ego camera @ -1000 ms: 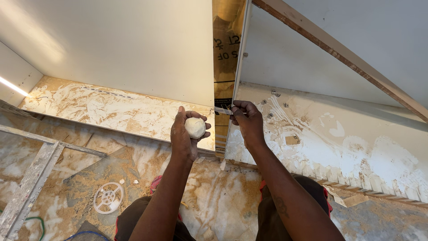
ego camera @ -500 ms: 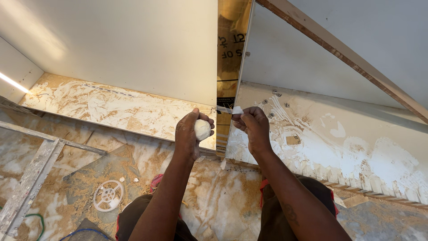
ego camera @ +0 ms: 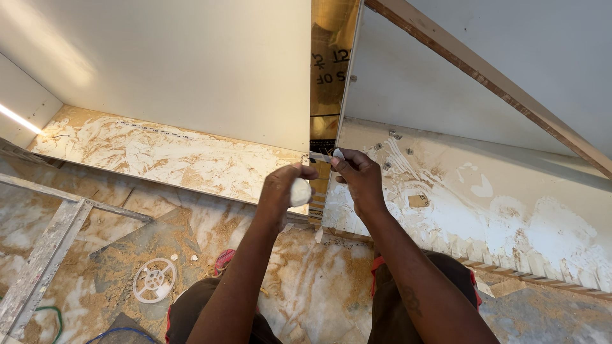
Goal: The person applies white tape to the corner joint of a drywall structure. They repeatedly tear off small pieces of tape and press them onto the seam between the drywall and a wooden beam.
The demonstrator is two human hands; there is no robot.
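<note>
Dusty marble floor (ego camera: 306,280), strewn with sawdust, spreads below the hands, and two white panels stand ahead with a narrow gap (ego camera: 326,95) between them that shows brown board behind. Left hand (ego camera: 284,194) is curled shut around a lump of white putty (ego camera: 299,192), which sits in the bend of its fingers (ego camera: 294,171) just short of the gap. Right hand (ego camera: 358,178) is just beside it on the other side of the gap; its fingers (ego camera: 344,167) are pinched closed on a small flat blade (ego camera: 322,156), whose pale tip points across toward the left fingers and lies at the foot of the gap. Whether the blade touches the panel edge I cannot tell. Left panel (ego camera: 191,70) rises beyond the left fingers, with a putty-smeared ledge (ego camera: 159,153) at its base. Right panel (ego camera: 433,89) stands beyond the right fingers, over a ledge (ego camera: 497,216) streaked with white putty and set with a few screws (ego camera: 395,135). A wooden batten (ego camera: 497,83) slants across the upper right. Well away from the left fingers, low on the floor, lies a white plastic spool (ego camera: 154,280), and a grey metal frame (ego camera: 44,255) runs along the left edge
</note>
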